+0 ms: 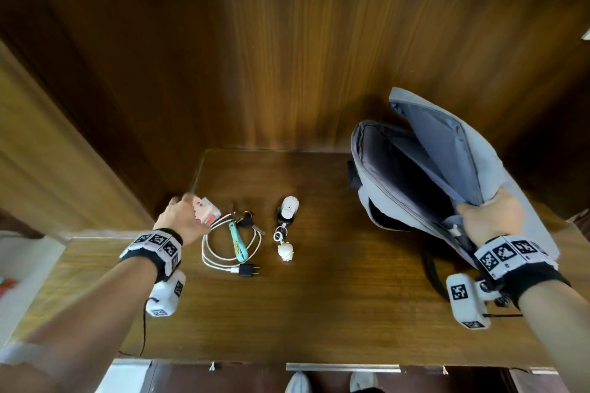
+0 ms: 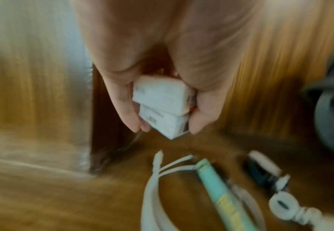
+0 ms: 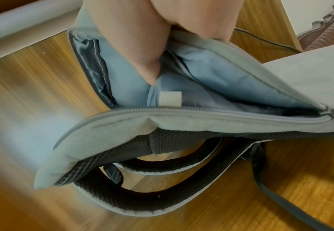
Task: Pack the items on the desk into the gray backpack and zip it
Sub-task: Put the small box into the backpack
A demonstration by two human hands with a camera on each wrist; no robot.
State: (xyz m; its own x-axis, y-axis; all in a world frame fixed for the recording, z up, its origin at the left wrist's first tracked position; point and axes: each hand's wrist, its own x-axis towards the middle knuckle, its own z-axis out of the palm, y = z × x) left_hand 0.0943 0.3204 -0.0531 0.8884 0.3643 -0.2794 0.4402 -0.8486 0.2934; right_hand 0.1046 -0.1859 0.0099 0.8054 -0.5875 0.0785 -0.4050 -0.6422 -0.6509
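While the right hand [image 1: 491, 217] clamps its grip on the open gray backpack's [image 1: 447, 169] flap at the desk's [image 1: 319, 297] three o'clock, the left hand [image 1: 182, 217] pinches what look like two small white boxes [image 2: 162, 106] at nine o'clock. Between them lie a coiled white cable [image 1: 223, 246], keys [image 1: 245, 220] and a car key fob [image 1: 288, 210].

Wooden desk [image 1: 319, 313], glossy grain, set against a wood-panelled wall. Lying on it, left of centre: coiled white cable [image 1: 223, 249] with a black plug [image 1: 247, 270]; teal strap [image 1: 238, 241] with keys [image 1: 247, 220] across the coil. Just right, apart: black-and-white key fob [image 1: 288, 209] with a small white figure charm [image 1: 285, 251]. Far right: gray backpack [image 1: 399, 169], unzipped, dark straps on the wood.
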